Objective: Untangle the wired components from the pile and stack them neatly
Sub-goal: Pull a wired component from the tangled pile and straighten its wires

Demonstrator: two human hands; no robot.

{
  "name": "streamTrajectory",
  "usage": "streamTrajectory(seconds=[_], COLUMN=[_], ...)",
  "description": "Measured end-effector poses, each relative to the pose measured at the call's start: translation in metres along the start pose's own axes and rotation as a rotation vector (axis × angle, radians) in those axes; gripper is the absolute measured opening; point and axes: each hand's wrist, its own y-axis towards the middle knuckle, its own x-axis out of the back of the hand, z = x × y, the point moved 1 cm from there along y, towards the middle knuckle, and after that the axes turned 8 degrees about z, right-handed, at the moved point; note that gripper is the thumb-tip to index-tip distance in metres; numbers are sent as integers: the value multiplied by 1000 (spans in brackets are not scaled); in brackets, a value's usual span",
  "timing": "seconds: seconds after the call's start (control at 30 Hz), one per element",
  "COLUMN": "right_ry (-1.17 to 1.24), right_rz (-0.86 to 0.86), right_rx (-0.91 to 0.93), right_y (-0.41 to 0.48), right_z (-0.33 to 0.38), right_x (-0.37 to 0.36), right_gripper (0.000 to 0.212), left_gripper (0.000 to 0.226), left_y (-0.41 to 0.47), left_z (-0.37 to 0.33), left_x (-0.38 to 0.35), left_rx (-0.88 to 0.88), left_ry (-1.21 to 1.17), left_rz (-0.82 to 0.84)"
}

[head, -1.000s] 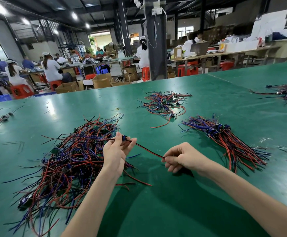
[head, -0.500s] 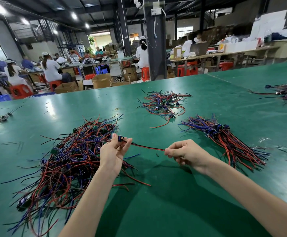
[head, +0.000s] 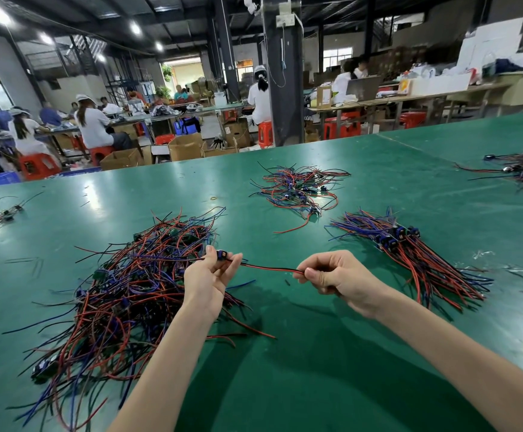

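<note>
Fingers [head: 234,265] curled both sides: pinching blue component [head: 222,255] with left hand [head: 205,283], gripping its red-black wire [head: 272,269] with right hand [head: 339,275]; stretched above green table [head: 316,375], beside tangled pile [head: 123,294].

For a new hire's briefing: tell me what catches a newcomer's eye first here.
A big tangled pile of red, blue and black wires sprawls near left on the green table. Beside it, the left hand pinches a blue component and the right hand its wire, stretched between them. A neat stack lies to the right.
</note>
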Motion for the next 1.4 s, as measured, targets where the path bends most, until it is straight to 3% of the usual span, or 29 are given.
streamTrajectory(seconds=[0.27, 0.5, 0.7, 1.27, 1.4], right_ry=[-12, -43, -53, -100, -104], right_rz=[-14, 73, 186, 205, 222], right_rx=[11, 12, 48, 81, 94], right_y=[-1, -4, -6, -5, -4], right_z=[0, -1, -2, -2, -4], right_x=[-2, -3, -6, -6, -5], right_gripper=[29, 35, 18, 29, 49], left_gripper=[18, 21, 24, 26, 25], left_y=[0, 1, 2, 3, 2], left_z=[3, 7, 13, 14, 14], left_x=[-2, -4, -6, -4, -5], left_rx=[28, 53, 64, 69, 70], left_ry=[25, 44, 65, 74, 76], left_rz=[4, 8, 1, -9, -11])
